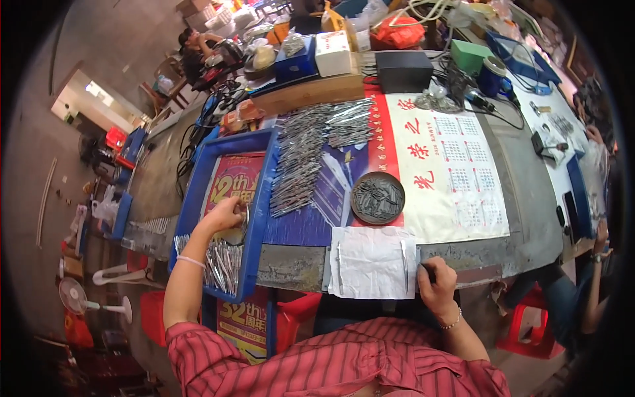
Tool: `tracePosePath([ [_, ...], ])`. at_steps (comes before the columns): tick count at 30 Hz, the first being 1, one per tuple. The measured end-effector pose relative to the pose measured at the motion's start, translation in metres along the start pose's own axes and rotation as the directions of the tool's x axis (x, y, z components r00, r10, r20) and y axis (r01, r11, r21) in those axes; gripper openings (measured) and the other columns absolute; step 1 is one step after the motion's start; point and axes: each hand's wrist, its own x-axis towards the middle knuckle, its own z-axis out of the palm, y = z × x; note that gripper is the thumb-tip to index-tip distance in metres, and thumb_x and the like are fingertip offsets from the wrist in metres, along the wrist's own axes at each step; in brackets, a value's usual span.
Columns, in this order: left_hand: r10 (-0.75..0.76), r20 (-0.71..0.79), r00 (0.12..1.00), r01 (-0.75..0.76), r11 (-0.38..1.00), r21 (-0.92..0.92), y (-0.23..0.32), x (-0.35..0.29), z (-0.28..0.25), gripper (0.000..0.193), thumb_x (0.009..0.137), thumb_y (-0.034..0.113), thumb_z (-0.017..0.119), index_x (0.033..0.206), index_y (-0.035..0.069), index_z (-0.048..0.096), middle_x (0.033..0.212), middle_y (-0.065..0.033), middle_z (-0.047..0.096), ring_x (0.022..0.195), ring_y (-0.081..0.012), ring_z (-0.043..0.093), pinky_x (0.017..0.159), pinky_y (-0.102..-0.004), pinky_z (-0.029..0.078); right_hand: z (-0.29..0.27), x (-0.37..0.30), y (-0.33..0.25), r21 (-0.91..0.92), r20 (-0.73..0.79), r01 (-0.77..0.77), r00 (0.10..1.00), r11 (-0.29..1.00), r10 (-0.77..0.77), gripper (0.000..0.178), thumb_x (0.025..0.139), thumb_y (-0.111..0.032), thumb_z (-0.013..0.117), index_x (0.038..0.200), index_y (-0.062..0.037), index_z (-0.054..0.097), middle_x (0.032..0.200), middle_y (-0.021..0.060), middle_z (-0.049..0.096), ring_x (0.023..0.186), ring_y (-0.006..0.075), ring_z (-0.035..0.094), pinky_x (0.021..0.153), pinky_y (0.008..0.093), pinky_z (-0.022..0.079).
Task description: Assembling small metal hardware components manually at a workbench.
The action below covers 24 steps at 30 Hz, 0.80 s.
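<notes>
My left hand (227,214) is over the blue tray (266,198), fingers pinched together; what they hold, if anything, is too small to make out. Slender silver metal pieces (223,266) fill the tray's near end. At the table's front edge my right hand (437,283) is curled closed, its fingertips hidden. It rests beside a creased white sheet (370,264), where a thin metal piece (405,259) lies near the right side. Beyond the sheet stands a round bowl (378,198) of small dark grey strips. Rows of similar silver pieces (299,155) lie on a purple sheet (297,228).
A calendar poster (456,178) covers the table to the right. A wooden box (311,94), a black box (404,71) and a blue mug (493,76) line the back. Other people sit at the far left and right. A red stool (532,331) stands at the lower right.
</notes>
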Motion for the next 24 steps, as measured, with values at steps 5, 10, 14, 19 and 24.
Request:
tracePosePath([
  [5, -0.231, 0.104, 0.967, 0.253, 0.907, -0.336, 0.015, -0.003, 0.004, 0.028, 0.077, -0.002, 0.055, 0.105, -0.003, 0.055, 0.071, -0.0057, 0.060, 0.058, -0.0149, 0.059, 0.048, -0.0263, 0.047, -0.001, -0.001, -0.001, -0.005, -0.005, -0.010, 1.000, 1.000, 0.010, 0.008, 0.077, 0.001, 0.062, 0.080, -0.0017, 0.055, 0.067, 0.0137, 0.054, 0.056, 0.0302, 0.055, 0.051, 0.0359, 0.042],
  [10, -0.190, 0.112, 0.975, 0.210, 0.953, -0.216, 0.035, -0.010, -0.001, 0.028, 0.079, 0.001, 0.057, 0.107, -0.003, 0.054, 0.078, -0.0078, 0.061, 0.062, -0.0176, 0.061, 0.050, -0.0289, 0.051, -0.001, -0.005, 0.002, -0.011, 0.004, -0.040, 0.999, 0.999, 0.040, 0.008, 0.077, 0.000, 0.062, 0.081, -0.0015, 0.055, 0.068, 0.0141, 0.055, 0.058, 0.0309, 0.056, 0.052, 0.0364, 0.043],
  [14, 0.060, -0.084, 0.995, -0.042, 0.978, 0.203, 0.007, -0.005, 0.013, 0.029, 0.080, 0.003, 0.058, 0.108, -0.002, 0.052, 0.084, -0.0129, 0.062, 0.063, -0.0219, 0.063, 0.052, -0.0323, 0.054, 0.001, -0.004, -0.002, -0.021, 0.004, -0.011, 1.000, 1.000, 0.011, 0.008, 0.077, 0.001, 0.062, 0.081, -0.0014, 0.055, 0.068, 0.0142, 0.055, 0.058, 0.0313, 0.056, 0.052, 0.0366, 0.043],
  [19, -0.124, -0.045, 0.991, 0.128, 0.988, 0.085, 0.018, -0.005, 0.008, 0.038, 0.074, 0.007, 0.060, 0.109, -0.005, 0.052, 0.094, -0.0266, 0.063, 0.079, -0.0346, 0.065, 0.066, -0.0396, 0.053, 0.003, -0.004, -0.001, -0.030, 0.002, 0.011, 1.000, 0.999, -0.011, 0.010, 0.076, 0.002, 0.062, 0.081, -0.0009, 0.053, 0.067, 0.0140, 0.053, 0.056, 0.0307, 0.055, 0.051, 0.0356, 0.042],
  [24, -0.190, 0.071, 0.979, 0.199, 0.969, -0.147, 0.024, -0.003, 0.006, 0.029, 0.073, 0.004, 0.061, 0.098, -0.005, 0.051, 0.077, -0.0135, 0.062, 0.059, -0.0197, 0.063, 0.048, -0.0323, 0.052, 0.005, -0.005, 0.003, -0.016, -0.001, -0.006, 1.000, 1.000, 0.006, 0.010, 0.076, 0.004, 0.060, 0.081, -0.0007, 0.052, 0.066, 0.0130, 0.051, 0.054, 0.0280, 0.052, 0.050, 0.0334, 0.041],
])
